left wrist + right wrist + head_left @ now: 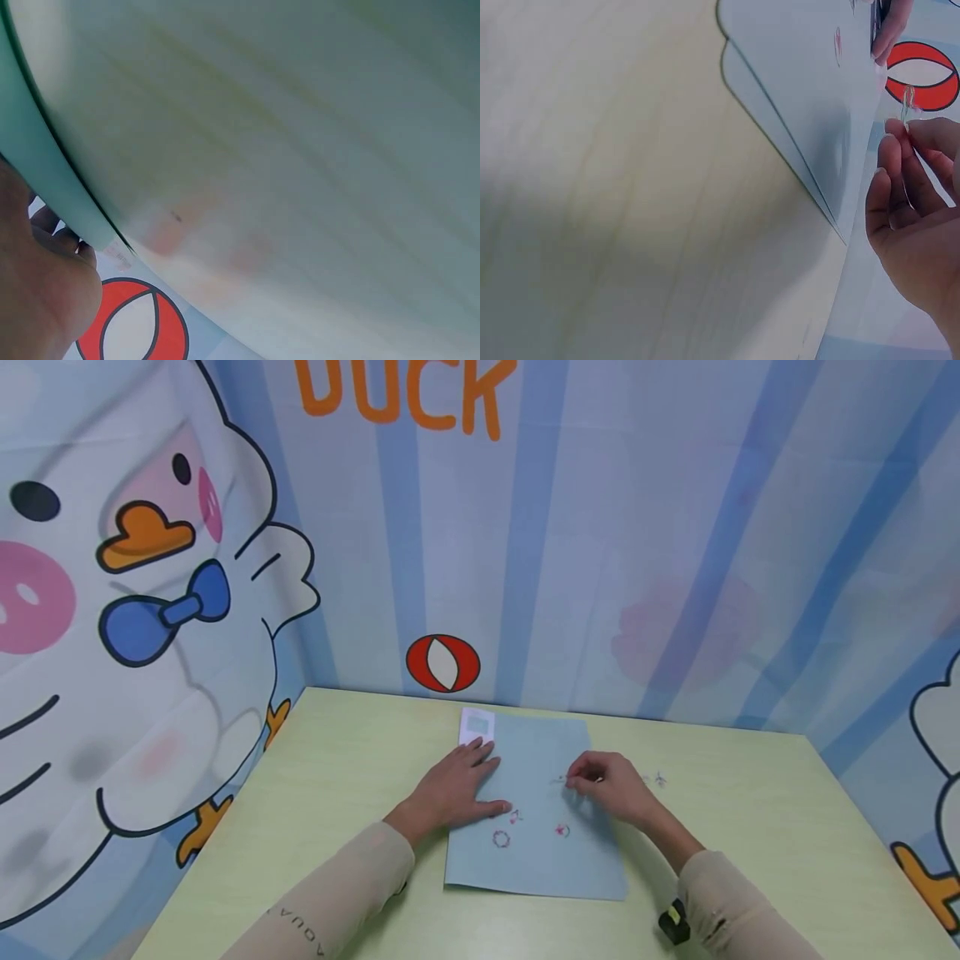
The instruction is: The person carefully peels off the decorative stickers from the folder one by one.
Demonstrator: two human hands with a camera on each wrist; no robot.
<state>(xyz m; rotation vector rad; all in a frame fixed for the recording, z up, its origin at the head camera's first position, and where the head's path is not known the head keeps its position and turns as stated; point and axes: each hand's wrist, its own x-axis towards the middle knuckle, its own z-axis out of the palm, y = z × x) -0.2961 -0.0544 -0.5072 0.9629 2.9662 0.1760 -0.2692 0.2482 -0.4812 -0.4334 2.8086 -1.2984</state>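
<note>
A light blue booklet (532,868) lies on the table, its layered edges and rounded corner showing in the right wrist view. My left hand (457,789) rests on its left side with fingers spread. Over its right side my right hand (611,785) pinches a small clear sticker-like piece (908,101) with greenish lines between thumb and fingertips. Near the booklet's lower half are small red and pink decorations: a ring-shaped wreath (501,839), a small motif (515,817) by the left thumb, and a flower-like one (562,831).
A white card (477,724) with a grey square lies at the booklet's top left corner. Another small clear piece (660,779) is on the pale yellow table (750,827), right of the right hand. A printed duck curtain (585,527) hangs behind the table.
</note>
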